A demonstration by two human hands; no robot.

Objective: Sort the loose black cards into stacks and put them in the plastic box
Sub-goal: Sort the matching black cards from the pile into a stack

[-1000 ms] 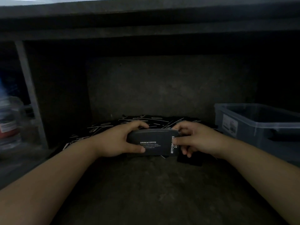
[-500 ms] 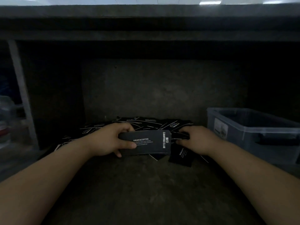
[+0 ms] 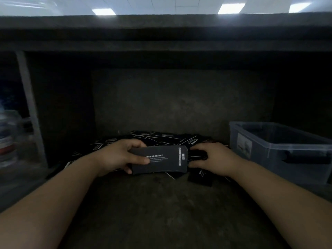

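Dim shelf bay, grey floor, ceiling lights along top edge of frame. Mid-frame: gripping a squared stack of black cards w/ left hand, thumb across the printed face, fingers curled round the left end. Just right of it, right hand palm-down on the loose cards, fingers bent onto them; can't tell if pinching one or only pressing, too dark. Rest of those cards fanned out messily behind both hands, toward back wall. One stray card lower right of the stack, apart from the heap. At right edge, plastic box, well clear of the hands, seemingly lidless; contents unreadable.

Likely step: feeding more cards onto the stack. To do it well: peel one card at a time w/ fingertips, match print side & orientation before adding, tap edges square on the floor, keep left grip firm vs. splaying. Grab the stray before boxing.
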